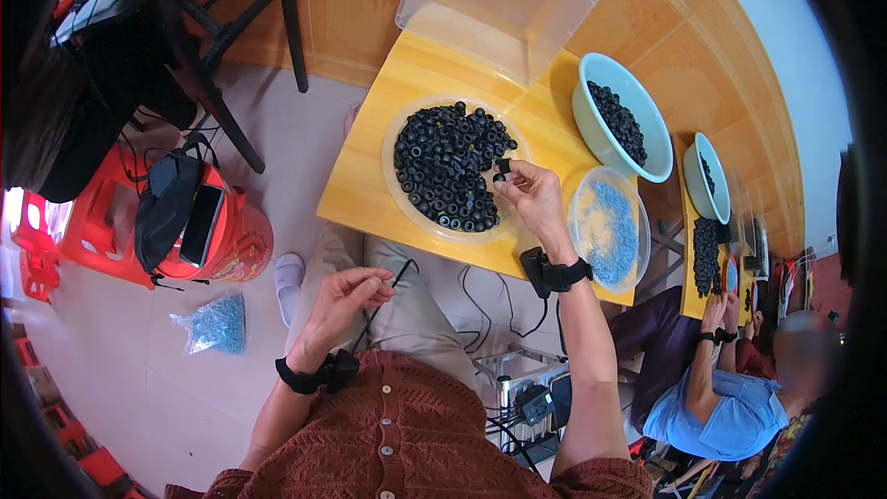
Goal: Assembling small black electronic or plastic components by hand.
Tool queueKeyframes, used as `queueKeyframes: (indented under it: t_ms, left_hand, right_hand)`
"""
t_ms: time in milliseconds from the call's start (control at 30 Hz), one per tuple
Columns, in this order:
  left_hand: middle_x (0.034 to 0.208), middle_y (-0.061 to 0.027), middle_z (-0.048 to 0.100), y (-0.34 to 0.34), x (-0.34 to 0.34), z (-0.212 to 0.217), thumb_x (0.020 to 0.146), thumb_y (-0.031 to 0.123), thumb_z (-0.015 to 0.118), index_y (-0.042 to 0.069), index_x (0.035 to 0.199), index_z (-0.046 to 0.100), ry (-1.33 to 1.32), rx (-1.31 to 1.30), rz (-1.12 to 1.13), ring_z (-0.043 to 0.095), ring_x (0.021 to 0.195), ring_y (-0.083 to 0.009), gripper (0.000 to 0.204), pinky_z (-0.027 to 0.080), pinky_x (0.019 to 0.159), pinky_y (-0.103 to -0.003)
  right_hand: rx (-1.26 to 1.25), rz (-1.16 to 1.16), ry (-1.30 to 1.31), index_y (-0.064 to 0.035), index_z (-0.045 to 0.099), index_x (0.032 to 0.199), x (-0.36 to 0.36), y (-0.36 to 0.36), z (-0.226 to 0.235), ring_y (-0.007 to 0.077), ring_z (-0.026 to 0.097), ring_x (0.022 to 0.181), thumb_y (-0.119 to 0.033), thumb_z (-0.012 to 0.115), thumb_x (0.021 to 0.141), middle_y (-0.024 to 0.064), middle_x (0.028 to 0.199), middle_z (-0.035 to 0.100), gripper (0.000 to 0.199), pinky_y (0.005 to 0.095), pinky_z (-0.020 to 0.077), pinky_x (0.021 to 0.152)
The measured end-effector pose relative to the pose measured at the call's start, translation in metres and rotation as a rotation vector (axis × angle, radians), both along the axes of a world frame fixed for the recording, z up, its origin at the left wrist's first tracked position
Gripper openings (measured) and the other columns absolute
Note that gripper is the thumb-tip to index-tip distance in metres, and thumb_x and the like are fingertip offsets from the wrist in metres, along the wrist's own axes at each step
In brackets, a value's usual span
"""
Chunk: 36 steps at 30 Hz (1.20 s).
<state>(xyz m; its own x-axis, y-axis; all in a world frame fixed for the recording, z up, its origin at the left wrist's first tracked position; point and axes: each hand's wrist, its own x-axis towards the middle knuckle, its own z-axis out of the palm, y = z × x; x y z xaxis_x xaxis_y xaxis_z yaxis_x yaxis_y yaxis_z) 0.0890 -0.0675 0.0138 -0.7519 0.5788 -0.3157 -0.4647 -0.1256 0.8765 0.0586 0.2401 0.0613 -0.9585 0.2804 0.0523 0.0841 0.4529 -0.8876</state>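
A shallow round clear tray point(395, 187) on the yellow table point(356, 187) holds a heap of small black ring-shaped parts point(443, 162). At the tray's right edge, my right hand point(536, 203) pinches a black ring-shaped part point(504, 166) between thumb and fingers. Another dark piece shows by the fingertips; I cannot tell whether it is held too. My left hand point(346, 300) hovers over my lap, thumb and fingers brought together; whatever they hold, if anything, is too small to make out. A thin black cable point(374, 314) runs beside it.
Right of my right hand is a round clear tray point(575, 222) of small blue pieces. Behind it stands a pale blue basin point(658, 166) with black parts. A clear plastic bin point(508, 9) leans at the back. Red stools point(92, 212) stand left; a person point(721, 416) works right.
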Motion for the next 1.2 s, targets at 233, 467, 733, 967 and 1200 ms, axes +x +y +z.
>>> queueKeyframes:
  t_ms: [233,467,733,967,1200]
  left_hand:
    - [0.088,-0.0089,0.064,0.008,0.0,0.004,0.091,0.014,0.049,-0.003,0.107,0.058,0.031,0.036,0.011,0.06,0.08,-0.012,0.025,0.048,0.074,-0.024]
    - [0.09,-0.0088,0.064,0.036,-0.013,0.041,0.087,0.009,0.055,-0.002,0.108,0.058,0.077,0.138,0.061,0.06,0.082,-0.0123,0.024,0.048,0.076,-0.024]
    - [0.089,-0.0039,0.063,0.052,-0.002,0.028,0.078,0.0,0.064,0.001,0.103,0.062,0.088,0.239,0.118,0.057,0.08,-0.0087,0.026,0.047,0.076,-0.023]
    - [0.088,-0.0084,0.065,0.04,0.002,0.019,0.081,0.002,0.061,-0.001,0.098,0.062,-0.067,0.351,0.239,0.062,0.075,-0.0137,0.017,0.052,0.072,-0.027]
    - [0.087,-0.0118,0.065,0.028,0.002,0.021,0.083,0.005,0.058,0.0,0.093,0.062,-0.122,0.34,0.205,0.063,0.074,-0.016,0.012,0.053,0.071,-0.03]
  right_hand:
    - [-0.456,0.086,-0.02,0.0004,0.062,0.094,0.017,-0.017,0.015,0.0088,0.058,0.07,0.001,0.063,0.077,0.004,0.079,0.062,0.017,0.0232,0.0505,0.067]
    - [-0.827,0.177,0.003,0.0002,0.061,0.096,0.05,-0.052,0.02,0.0134,0.061,0.082,0.002,0.061,0.078,0.0087,0.09,0.063,0.018,0.0283,0.0526,0.076]
    - [-0.398,0.017,0.144,0.003,0.06,0.094,0.079,-0.121,0.01,0.0122,0.061,0.079,0.01,0.06,0.075,0.0045,0.087,0.056,0.02,0.0225,0.0491,0.068]
    - [0.025,0.024,0.2,0.0039,0.061,0.085,0.076,-0.106,0.016,0.0191,0.061,0.064,0.006,0.061,0.072,0.0114,0.072,0.058,0.013,0.0267,0.0474,0.058]
    - [0.595,-0.133,0.076,-0.0005,0.063,0.082,0.031,-0.012,0.01,0.0278,0.058,0.072,0.0,0.062,0.067,0.0125,0.073,0.058,0.015,0.035,0.0462,0.064]
